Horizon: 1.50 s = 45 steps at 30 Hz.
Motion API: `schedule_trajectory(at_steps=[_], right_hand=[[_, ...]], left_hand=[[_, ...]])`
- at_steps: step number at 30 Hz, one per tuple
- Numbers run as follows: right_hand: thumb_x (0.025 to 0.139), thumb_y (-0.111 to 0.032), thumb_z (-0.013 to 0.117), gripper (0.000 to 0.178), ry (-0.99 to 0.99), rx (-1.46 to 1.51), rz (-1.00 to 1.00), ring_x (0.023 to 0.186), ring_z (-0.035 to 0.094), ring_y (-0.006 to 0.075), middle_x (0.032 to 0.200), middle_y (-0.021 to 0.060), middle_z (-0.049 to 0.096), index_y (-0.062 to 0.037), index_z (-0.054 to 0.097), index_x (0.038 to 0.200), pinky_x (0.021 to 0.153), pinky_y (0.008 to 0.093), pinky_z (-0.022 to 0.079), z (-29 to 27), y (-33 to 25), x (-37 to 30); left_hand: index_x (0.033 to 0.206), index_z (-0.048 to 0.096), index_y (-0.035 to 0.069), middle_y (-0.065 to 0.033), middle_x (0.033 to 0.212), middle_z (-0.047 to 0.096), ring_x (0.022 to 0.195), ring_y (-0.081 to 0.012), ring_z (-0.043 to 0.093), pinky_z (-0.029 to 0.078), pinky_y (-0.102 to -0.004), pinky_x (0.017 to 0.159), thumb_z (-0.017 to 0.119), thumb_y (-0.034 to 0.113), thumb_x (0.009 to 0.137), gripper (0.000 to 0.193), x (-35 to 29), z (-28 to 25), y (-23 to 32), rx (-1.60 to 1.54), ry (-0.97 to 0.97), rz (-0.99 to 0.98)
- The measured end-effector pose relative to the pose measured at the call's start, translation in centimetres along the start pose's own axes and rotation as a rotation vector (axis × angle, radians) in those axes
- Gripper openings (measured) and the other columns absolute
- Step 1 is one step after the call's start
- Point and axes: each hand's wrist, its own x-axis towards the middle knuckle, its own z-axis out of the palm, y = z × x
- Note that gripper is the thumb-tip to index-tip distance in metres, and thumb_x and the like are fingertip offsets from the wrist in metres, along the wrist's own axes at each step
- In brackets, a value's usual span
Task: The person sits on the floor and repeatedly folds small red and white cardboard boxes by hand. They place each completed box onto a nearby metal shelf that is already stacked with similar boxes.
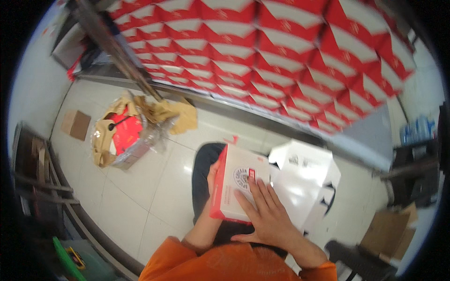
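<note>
On my lap rests a folded red and white food box (pixel 234 161) with a round printed emblem on its top panel. My left hand (pixel 214 180) grips its left side, the fingers partly hidden behind the red edge. My right hand (pixel 269 213) lies across the top panel with its fingers spread and the thumb apart. Just to the right, flat unfolded white card blanks (pixel 307 175) with cut tabs lie over my right leg, their far end beyond the box.
Ahead, a rack (pixel 225 100) bears stacked rows of red and white boxes (pixel 276 44). At left stands a plastic-lined carton (pixel 129 159) with brown paper and red pieces, beside a small brown box (pixel 76 124). A dark stool (pixel 349 255) and open cardboard box (pixel 386 232) are at right.
</note>
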Motion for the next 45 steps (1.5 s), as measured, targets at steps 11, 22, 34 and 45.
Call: schedule_trajectory(at_steps=[11, 22, 34, 45], right_hand=[[0.068, -0.014, 0.077, 0.067, 0.884, -0.501, -0.748, 0.106, 0.061, 0.0373, 0.117, 0.0180, 0.060, -0.0095, 0.054, 0.131, 0.085, 0.0438, 0.055, -13.0, -6.9, 24.5], [0.075, -0.039, 0.077, 0.081, 0.728, -0.863, -0.305, 0.120, 0.053, 0.0338, 0.131, 0.0166, 0.052, -0.0209, 0.040, 0.145, 0.094, 0.0441, 0.050, -18.6, -11.2, 55.8], [0.077, -0.022, 0.075, 0.035, 0.812, -0.146, -0.486, 0.096, 0.062, 0.0322, 0.100, 0.0154, 0.065, -0.0040, 0.065, 0.105, 0.089, 0.0428, 0.047, -8.4, -4.4, 30.3], [0.078, -0.015, 0.077, 0.042, 0.540, 0.081, 1.165, 0.079, 0.064, 0.0185, 0.092, 0.0125, 0.068, 0.0046, 0.061, 0.112, 0.074, 0.0305, 0.052, 7.1, 14.1, -20.1]], left_hand=[[0.143, 0.036, 0.007, -0.0191, 0.130, 0.055, 0.118, -0.0301, 0.056, 0.043, -0.0533, 0.102, 0.037, 0.061, 0.096, 0.072, -3.2, -5.5, 6.0, -0.281, -0.175, 0.135], [0.123, 0.054, 0.008, -0.0082, 0.089, 0.066, 0.070, -0.0189, 0.064, 0.053, -0.0300, 0.067, 0.051, 0.042, 0.098, 0.042, -12.7, -13.1, -0.8, 0.168, 0.382, -0.072], [0.117, 0.055, 0.005, -0.0097, 0.098, 0.066, 0.075, -0.0168, 0.063, 0.053, -0.0299, 0.068, 0.058, 0.016, 0.096, 0.024, -6.0, -10.2, -0.3, 0.714, 0.095, 0.006], [0.142, 0.029, -0.008, -0.0292, 0.147, 0.031, 0.132, -0.0447, 0.034, 0.033, -0.0495, 0.108, 0.072, 0.027, 0.077, 0.086, 1.5, -3.9, -12.6, 1.813, 0.004, 0.085]])
